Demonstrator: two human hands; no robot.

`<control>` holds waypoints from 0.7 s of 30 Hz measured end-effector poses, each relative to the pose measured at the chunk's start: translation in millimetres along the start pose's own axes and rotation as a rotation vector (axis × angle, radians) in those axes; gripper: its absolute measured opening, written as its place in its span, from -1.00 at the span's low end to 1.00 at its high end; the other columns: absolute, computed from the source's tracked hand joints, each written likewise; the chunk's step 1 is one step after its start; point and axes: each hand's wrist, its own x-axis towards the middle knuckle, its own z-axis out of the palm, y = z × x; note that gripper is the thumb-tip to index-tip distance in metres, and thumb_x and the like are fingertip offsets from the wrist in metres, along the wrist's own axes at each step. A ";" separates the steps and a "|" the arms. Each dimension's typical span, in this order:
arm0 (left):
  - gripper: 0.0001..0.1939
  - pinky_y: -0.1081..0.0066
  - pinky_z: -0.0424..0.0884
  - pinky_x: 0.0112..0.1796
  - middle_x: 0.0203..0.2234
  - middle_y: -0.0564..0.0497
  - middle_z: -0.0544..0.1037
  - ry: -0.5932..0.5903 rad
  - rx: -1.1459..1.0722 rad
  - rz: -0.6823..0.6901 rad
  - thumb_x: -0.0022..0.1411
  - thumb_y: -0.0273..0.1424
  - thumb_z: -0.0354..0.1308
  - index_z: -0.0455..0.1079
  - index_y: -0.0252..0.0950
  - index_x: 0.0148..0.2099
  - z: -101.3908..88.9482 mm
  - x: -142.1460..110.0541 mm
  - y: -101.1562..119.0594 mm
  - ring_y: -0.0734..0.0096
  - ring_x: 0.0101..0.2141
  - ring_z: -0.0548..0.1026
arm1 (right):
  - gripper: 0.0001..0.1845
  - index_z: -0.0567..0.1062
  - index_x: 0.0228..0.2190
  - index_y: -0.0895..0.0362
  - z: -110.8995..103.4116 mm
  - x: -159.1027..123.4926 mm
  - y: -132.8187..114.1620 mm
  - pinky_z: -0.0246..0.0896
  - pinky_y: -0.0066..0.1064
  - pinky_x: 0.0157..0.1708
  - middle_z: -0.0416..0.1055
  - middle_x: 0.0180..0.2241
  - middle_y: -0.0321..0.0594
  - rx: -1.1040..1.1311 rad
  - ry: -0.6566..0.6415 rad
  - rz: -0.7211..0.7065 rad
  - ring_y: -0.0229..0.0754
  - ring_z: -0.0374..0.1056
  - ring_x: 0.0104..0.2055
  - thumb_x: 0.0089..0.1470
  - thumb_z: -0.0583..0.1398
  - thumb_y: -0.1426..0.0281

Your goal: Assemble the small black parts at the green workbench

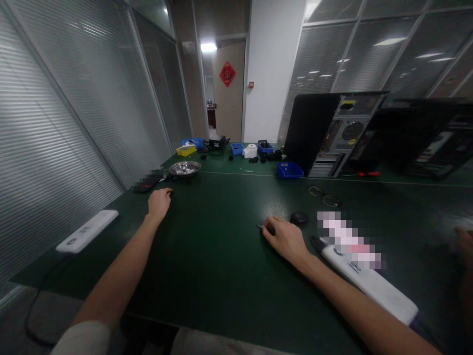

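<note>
Reaching over the green table (207,276), the two hands are well apart: the right hand (284,235) pinches a thin pointed object (259,226), its tip toward the other hand, with a black mouse (299,218) just beyond its knuckles; the left hand (159,204) curls short of a metal bowl (185,175), whether gripping anything I can't tell.

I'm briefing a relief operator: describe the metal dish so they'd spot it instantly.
On the dark green table, find the person's left hand. Beyond it and slightly rightward sits the metal dish, nearer than the yellow tray. Unlike that boxy tray, it is round, shallow and shiny silver.
</note>
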 end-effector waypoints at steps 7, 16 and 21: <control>-0.74 0.40 0.44 -0.05 -0.20 -0.07 0.67 -0.013 -0.240 -0.156 0.22 -0.41 0.24 0.60 -0.28 -0.04 -0.4 10.3 -9.0 0.24 -0.17 0.60 | -0.77 0.47 -0.27 0.03 1.9 -0.3 2.7 -0.01 -0.43 -0.41 0.48 -0.25 -0.28 0.018 -0.001 -0.007 -0.23 0.40 -0.30 0.30 0.10 0.19; -0.72 0.26 0.40 0.01 -0.11 -0.08 0.65 0.010 -0.116 -0.090 0.30 -0.35 0.14 0.60 -0.18 -0.01 -4.5 -2.0 -5.6 0.10 -0.06 0.56 | -0.78 0.47 -0.26 0.03 -0.1 -0.3 1.5 0.01 -0.44 -0.40 0.48 -0.25 -0.28 0.025 -0.007 -0.004 -0.22 0.40 -0.29 0.30 0.11 0.20; -0.71 0.29 0.40 0.02 -0.12 -0.07 0.65 0.019 -0.173 -0.120 0.27 -0.42 0.16 0.59 -0.21 0.00 -5.9 -0.9 0.4 0.15 -0.06 0.57 | -0.78 0.48 -0.26 0.04 -2.6 0.2 -0.6 0.05 -0.44 -0.37 0.49 -0.24 -0.26 0.026 -0.022 0.008 -0.20 0.42 -0.27 0.30 0.11 0.21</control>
